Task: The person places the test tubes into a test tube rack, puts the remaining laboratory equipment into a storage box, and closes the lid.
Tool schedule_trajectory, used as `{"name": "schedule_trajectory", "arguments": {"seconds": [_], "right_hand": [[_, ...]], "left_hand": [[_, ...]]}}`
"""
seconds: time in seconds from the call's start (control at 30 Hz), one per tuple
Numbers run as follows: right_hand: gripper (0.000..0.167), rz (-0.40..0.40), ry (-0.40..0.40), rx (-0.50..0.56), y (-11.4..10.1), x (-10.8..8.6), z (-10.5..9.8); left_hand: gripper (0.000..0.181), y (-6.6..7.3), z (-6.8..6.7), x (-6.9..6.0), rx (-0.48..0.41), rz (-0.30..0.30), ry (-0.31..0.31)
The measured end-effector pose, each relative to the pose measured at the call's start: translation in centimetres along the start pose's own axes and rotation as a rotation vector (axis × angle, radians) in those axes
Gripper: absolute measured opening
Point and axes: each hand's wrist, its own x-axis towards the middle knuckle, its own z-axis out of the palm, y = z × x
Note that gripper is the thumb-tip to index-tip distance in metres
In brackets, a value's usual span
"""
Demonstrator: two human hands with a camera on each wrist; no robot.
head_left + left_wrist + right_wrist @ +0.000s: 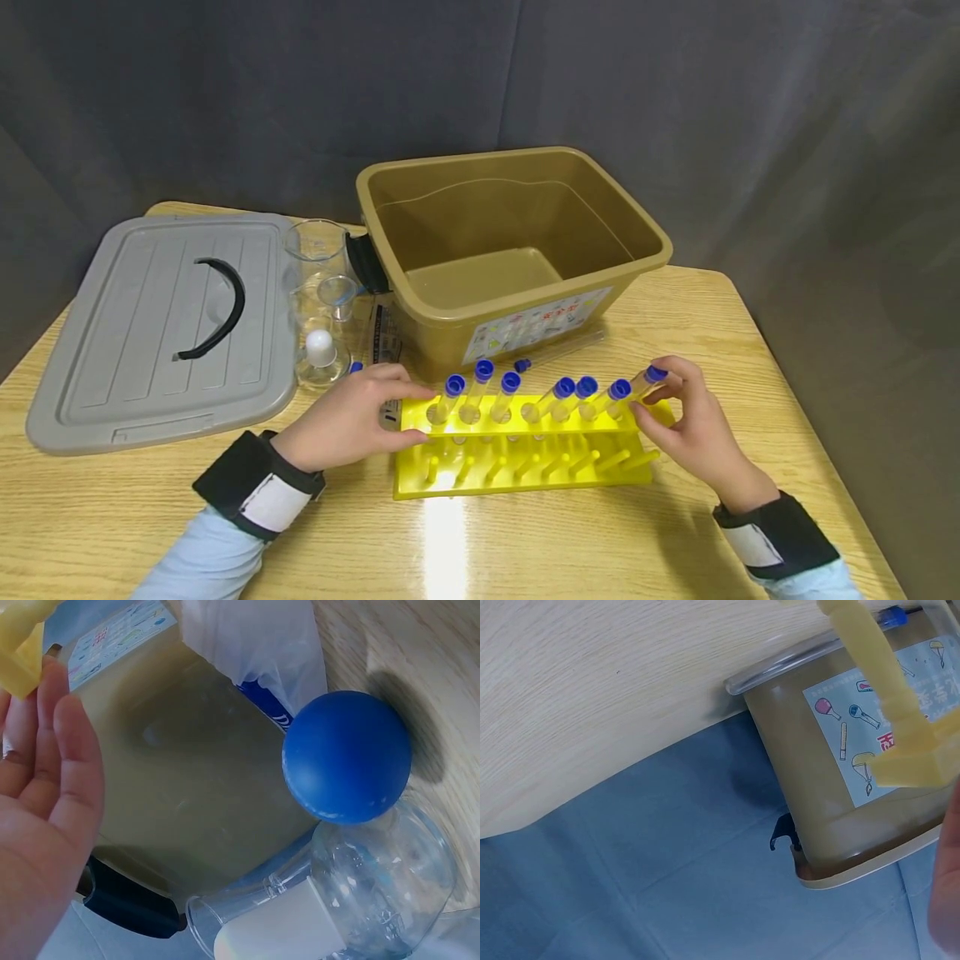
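Sleeves (202, 554), lt. blue, w/ black wristbands (232, 467), come in nearest the camera; both hands at work on the yellow rack (517, 426), which stands mid-desk (585, 542), just in front of the brown bin (435, 337). L. hand (348, 421): fingers clamped on rack's L. end, thumb at front edge, index at back. R. hand (693, 425): fingers + thumb clamped on the rightmost tube (643, 385), below its blue cap, over rack's R. end; R. wrist view crops the fingers. Six other tubes (483, 371), also blue-capped, tilt in the rack's holes; row of pegs (557, 467) along its base.

Loose tube (566, 350), capped, lies btwn rack & bin. Bin label (536, 321) faces the person. Far L.: grey lid (150, 350), flat, black handle (234, 308). Btwn lid & bin: clear beaker (315, 242), white-topped flask (322, 371); blue bulb (347, 757) nr. flask, L. wrist view.
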Motion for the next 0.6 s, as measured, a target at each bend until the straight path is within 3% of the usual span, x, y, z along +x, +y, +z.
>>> {"name": "schedule_trajectory", "arguments": {"seconds": [0.6], "right_hand": [[0.058, -0.016, -0.03, -0.012, -0.22, 0.77, 0.71]], "left_hand": [[0.042, -0.8, -0.71, -0.29, -0.026, -0.036, 0.01]]}}
